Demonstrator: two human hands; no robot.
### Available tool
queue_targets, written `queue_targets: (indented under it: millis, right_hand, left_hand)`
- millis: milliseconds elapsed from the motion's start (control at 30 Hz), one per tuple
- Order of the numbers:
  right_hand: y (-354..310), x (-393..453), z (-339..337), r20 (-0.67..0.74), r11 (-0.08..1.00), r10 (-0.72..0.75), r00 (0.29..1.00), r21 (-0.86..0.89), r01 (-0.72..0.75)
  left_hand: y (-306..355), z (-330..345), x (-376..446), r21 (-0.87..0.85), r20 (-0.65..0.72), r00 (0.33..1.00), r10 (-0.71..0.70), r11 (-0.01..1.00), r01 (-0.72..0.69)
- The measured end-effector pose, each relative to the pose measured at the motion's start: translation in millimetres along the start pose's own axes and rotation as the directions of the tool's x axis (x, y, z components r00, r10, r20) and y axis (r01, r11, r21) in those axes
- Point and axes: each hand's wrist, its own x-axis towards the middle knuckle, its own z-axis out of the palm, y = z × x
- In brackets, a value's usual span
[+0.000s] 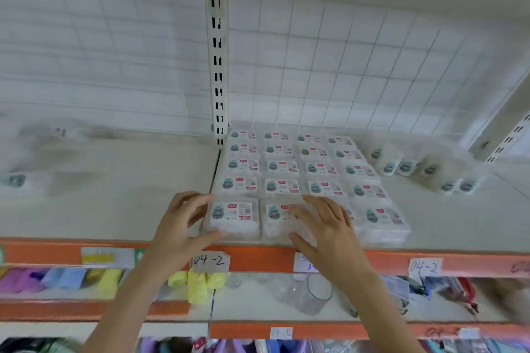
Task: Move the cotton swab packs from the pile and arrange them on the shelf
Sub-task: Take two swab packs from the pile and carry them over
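Clear cotton swab packs with white labels lie flat in neat rows (289, 169) on the white shelf (114, 209). My left hand (179, 226) holds the front-left pack (233, 216), fingers at its left side and thumb at its front edge. My right hand (324, 226) lies with spread, straight fingers across the neighbouring front-row packs (276, 216). A loose pile of packs (418, 166) lies jumbled at the back right of the shelf.
The shelf's orange front rail (258, 259) carries paper tags reading 04-2. A slotted white upright (218, 66) and wire grid back stand behind. Below are yellow rolls (198, 284), a clear cup (309, 295) and coloured goods. Blurred packs lie far left.
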Motion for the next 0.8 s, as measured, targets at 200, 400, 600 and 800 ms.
queue_targets:
  millis: [200, 400, 600, 800]
  right_hand:
    - [0.2, -7.9, 9.0, -0.065, 0.998, 0.028, 0.997, 0.054, -0.024]
    - [1.4, -5.5, 11.7, -0.095, 0.998, 0.030, 0.995, 0.051, -0.025]
    - [-1.0, -3.2, 9.3, -0.062, 0.998, 0.045, 0.997, 0.056, -0.041]
    - [-6.1, -2.5, 6.1, -0.043, 0.997, 0.063, 0.997, 0.041, -0.061]
  left_hand:
    - [5.8, 12.0, -2.4, -0.029, -0.040, 0.999, -0.035, 0.999, 0.034]
    - [8.4, 14.4, -1.7, -0.056, -0.036, 0.997, -0.065, 0.996, 0.063]
    - [6.4, 12.8, -0.3, -0.037, 0.001, 0.998, -0.056, 0.998, 0.056]
    - [3.6, 11.2, 2.5, -0.069, 0.097, 0.990, -0.103, 0.992, 0.110]
